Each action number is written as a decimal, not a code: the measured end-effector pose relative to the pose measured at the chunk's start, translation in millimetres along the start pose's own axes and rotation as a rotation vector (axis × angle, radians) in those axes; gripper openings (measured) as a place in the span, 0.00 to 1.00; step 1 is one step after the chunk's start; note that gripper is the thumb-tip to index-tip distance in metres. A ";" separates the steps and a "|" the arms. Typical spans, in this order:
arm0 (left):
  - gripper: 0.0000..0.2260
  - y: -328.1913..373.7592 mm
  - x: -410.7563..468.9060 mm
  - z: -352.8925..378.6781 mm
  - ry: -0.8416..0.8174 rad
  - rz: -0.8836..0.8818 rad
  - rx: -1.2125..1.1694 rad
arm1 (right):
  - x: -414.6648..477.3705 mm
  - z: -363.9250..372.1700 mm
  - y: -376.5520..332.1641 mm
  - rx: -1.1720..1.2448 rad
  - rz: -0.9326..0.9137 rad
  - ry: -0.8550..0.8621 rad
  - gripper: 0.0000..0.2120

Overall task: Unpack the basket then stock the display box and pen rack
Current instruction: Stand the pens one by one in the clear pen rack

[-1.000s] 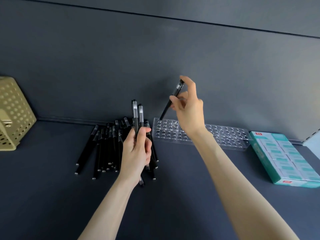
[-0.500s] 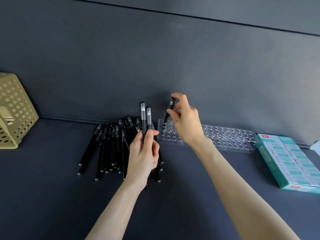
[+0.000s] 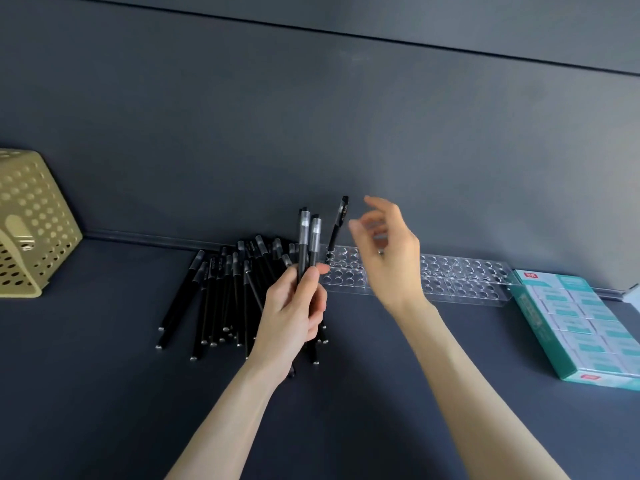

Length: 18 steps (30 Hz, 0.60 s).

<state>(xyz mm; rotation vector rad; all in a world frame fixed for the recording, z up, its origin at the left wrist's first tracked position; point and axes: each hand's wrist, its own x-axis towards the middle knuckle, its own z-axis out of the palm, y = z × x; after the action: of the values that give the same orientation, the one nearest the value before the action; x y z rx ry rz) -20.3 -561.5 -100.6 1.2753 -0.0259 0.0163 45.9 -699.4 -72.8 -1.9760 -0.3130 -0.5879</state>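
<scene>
A single black pen (image 3: 339,223) stands in the clear plastic pen rack (image 3: 460,282), seated in a back-row hole at the rack's left end. Its top leans slightly toward one o'clock. The rest of the rack's holes stretch away toward three o'clock along the foot of the dark wall (image 3: 346,133). The right hand (image 3: 388,251) hovers over the rack at three o'clock from the standing pen, clear of it. Its fingers are loosely spread and appear to hold nothing, though motion blur softens the fingertips. At seven o'clock from that pen, the left hand (image 3: 294,313) grips two pens (image 3: 308,244) side by side, fingers and thumb curled round their barrels. They stand nearly upright, with their grey-banded ends at twelve o'clock. Under and behind this hand, a pile (image 3: 221,296) of black pens lies fanned on the dark shelf (image 3: 104,393), just at nine o'clock from the rack's left end. Well beyond it, at the view's nine o'clock edge, a beige perforated basket (image 3: 31,223) lies tipped on its side. At four o'clock from the rack's right end sits the green display box (image 3: 540,327), filled with rows of small teal-and-white packs (image 3: 585,323).
</scene>
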 end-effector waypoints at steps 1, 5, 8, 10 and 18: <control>0.09 0.1 -0.5 0.6 -0.050 0.004 0.022 | -4.7 -4.6 -4.9 0.142 0.067 -0.029 0.12; 0.09 -1.9 -3.7 3.9 -0.178 -0.018 0.075 | -19.0 -16.7 -16.2 0.433 0.182 -0.194 0.10; 0.09 -4.5 -6.9 7.2 -0.208 -0.021 0.096 | -20.7 -26.1 -17.5 0.485 0.207 -0.144 0.10; 0.08 -5.0 -7.6 8.1 -0.213 -0.022 0.100 | -20.9 -30.3 -18.2 0.498 0.215 -0.161 0.10; 0.05 -2.9 -6.0 6.9 -0.170 0.017 0.129 | -24.6 -28.9 -23.8 0.517 0.250 -0.193 0.17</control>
<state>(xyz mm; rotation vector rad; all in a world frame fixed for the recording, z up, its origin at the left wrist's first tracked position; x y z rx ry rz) -26.3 -569.0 -101.5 1.4022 -0.1848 -0.0774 6.4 -713.3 -56.9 -1.5368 -0.2955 -0.1324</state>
